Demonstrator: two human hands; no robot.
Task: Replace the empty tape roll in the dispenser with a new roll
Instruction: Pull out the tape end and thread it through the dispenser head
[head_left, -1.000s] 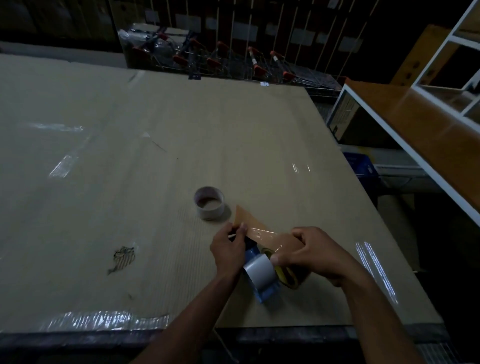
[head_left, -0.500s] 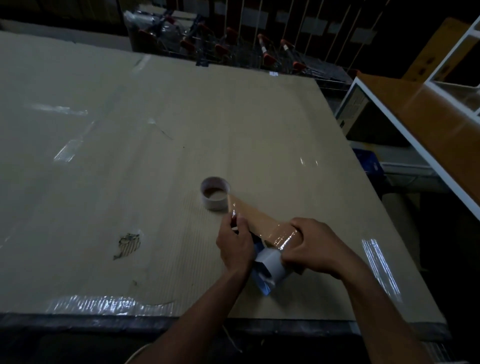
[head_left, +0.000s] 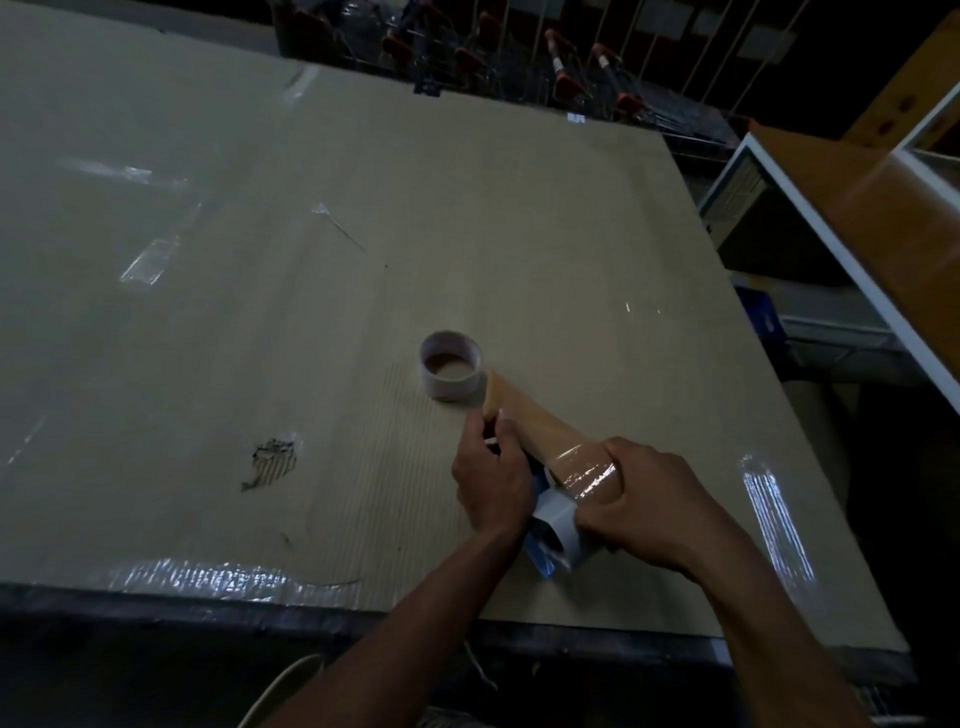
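A blue tape dispenser (head_left: 545, 553) rests near the table's front edge with a new brown tape roll (head_left: 589, 480) in it. My right hand (head_left: 649, 504) grips that roll from the right and covers most of it. A strip of brown tape (head_left: 524, 415) stretches from the roll toward the upper left. My left hand (head_left: 491, 478) pinches the strip near its free end and hides the dispenser's front. The empty cardboard tape core (head_left: 451, 365) stands on the table just beyond the strip's end.
The table (head_left: 363, 234) is covered in cardboard with a torn patch (head_left: 272, 460) at the left and shiny tape along the front edge (head_left: 208, 577). A white-framed wooden shelf (head_left: 883, 218) stands at the right. Shopping carts (head_left: 519, 62) line the far side.
The tape strip has been pulled out longer toward the empty core. My left hand has moved up and away along it; my right hand has stayed on the roll.
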